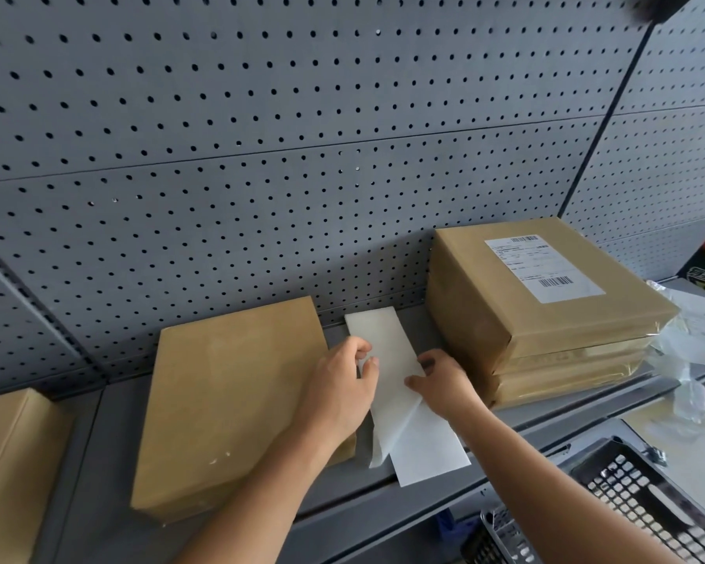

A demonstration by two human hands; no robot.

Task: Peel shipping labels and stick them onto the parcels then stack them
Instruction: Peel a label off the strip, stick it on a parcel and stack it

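Observation:
A plain brown parcel (228, 400) with no label lies flat on the grey shelf (383, 502). To its right a long white strip of label paper (387, 339) lies on the shelf, its near end folded over. My left hand (342, 380) pinches the strip's left edge between thumb and fingers. My right hand (440, 380) presses and grips the strip from the right side. Further right stands a stack of brown parcels (546, 339); the top one bears a stuck white shipping label (544, 264) with barcodes.
A grey pegboard wall (302, 136) rises behind the shelf. Another brown parcel (5, 462) sits at the far left edge. Crumpled clear plastic (684, 360) lies right of the stack. A black mesh basket (644, 502) stands at the lower right, below the shelf edge.

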